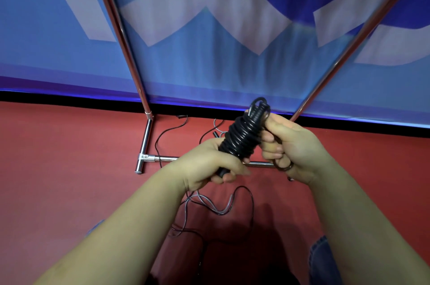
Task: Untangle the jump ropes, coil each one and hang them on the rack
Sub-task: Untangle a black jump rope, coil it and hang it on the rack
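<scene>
Red floor below, the black coiled jump rope bundle point(242, 135) slants up-right: left hand point(209, 166) grips its lower handle end, right hand point(290, 147) pinches the top loops.

Bare forearms (blue denim jeans point(318, 259))

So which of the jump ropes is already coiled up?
The black jump rope, wound into a tight bundle gripped by the left hand and right hand. The thin dark and grey ropes lie loose on the floor.

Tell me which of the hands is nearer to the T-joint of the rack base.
Left. The left hand is just right of the T-joint; the right hand is farther right, beyond the black rope coil.
</scene>
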Demonstrator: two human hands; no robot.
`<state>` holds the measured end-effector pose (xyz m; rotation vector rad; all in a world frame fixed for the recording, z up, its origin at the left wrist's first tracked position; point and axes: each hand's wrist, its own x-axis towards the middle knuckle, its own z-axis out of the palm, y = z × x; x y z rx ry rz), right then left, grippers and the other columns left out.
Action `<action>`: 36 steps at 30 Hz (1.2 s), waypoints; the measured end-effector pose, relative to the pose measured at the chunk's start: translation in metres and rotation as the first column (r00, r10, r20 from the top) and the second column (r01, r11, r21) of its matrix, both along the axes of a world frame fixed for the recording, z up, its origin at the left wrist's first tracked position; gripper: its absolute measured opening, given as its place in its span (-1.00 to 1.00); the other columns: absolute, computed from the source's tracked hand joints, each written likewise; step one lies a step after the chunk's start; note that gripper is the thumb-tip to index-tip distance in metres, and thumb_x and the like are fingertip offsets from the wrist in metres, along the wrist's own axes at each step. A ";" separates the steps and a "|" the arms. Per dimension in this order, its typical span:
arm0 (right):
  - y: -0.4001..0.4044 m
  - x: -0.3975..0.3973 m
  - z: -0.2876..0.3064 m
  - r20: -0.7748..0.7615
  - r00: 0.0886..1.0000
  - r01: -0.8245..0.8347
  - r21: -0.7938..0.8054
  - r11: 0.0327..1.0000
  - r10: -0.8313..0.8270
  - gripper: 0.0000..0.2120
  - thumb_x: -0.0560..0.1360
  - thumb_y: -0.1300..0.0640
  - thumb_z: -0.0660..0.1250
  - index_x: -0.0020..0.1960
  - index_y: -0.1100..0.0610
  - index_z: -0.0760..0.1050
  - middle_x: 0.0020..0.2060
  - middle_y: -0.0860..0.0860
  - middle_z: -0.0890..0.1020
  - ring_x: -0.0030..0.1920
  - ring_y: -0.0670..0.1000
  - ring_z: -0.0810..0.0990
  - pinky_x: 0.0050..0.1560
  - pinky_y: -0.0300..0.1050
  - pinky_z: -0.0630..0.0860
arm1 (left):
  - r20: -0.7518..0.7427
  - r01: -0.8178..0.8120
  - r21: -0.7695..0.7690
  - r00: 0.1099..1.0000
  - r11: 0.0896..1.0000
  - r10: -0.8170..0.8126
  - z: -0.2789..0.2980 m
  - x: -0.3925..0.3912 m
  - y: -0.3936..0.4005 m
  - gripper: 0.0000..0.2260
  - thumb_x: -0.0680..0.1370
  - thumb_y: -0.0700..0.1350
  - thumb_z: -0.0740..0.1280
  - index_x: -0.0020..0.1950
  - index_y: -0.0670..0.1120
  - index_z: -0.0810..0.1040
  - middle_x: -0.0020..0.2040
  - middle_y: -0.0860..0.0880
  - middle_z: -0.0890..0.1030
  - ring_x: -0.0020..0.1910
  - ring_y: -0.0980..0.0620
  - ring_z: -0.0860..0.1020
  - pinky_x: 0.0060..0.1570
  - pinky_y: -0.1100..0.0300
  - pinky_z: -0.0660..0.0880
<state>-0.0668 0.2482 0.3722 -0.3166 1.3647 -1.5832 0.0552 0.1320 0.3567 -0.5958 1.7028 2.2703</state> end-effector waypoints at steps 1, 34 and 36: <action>-0.003 0.002 -0.001 -0.021 1.000 0.015 -0.017 1.000 -0.016 -0.75 0.58 0.05 0.13 -0.02 0.22 0.47 -0.45 -0.04 0.31 -0.55 -0.17 0.15 -0.54 -0.33 0.05 | 0.010 -0.039 0.061 0.999 0.997 0.038 -0.001 -0.001 -0.001 -0.79 0.18 -0.33 0.34 -0.26 -0.16 0.41 -0.59 0.02 0.36 -0.66 0.16 0.28 -0.62 0.43 0.06; -0.010 0.026 -0.016 -0.483 0.863 -0.088 0.143 0.986 0.147 -0.77 0.56 0.07 0.26 -0.08 0.23 0.59 -0.44 0.01 0.51 -0.41 -0.09 0.47 -0.24 -0.26 0.43 | 0.163 -0.184 0.357 0.978 0.916 0.133 -0.003 -0.004 -0.008 -0.35 0.41 0.43 0.07 -0.05 -0.15 0.51 -0.36 -0.13 0.53 -0.59 0.02 0.45 -0.59 0.28 0.42; -0.009 0.025 -0.018 -0.472 0.865 -0.099 0.171 0.980 0.170 -0.81 0.56 0.11 0.26 -0.08 0.19 0.59 -0.53 -0.07 0.49 -0.50 -0.18 0.43 -0.32 -0.38 0.37 | 0.191 -0.243 0.195 0.960 0.950 0.206 -0.003 -0.005 -0.005 -0.30 0.46 0.44 -0.01 -0.11 -0.18 0.53 -0.36 -0.17 0.54 -0.58 -0.04 0.44 -0.54 0.24 0.42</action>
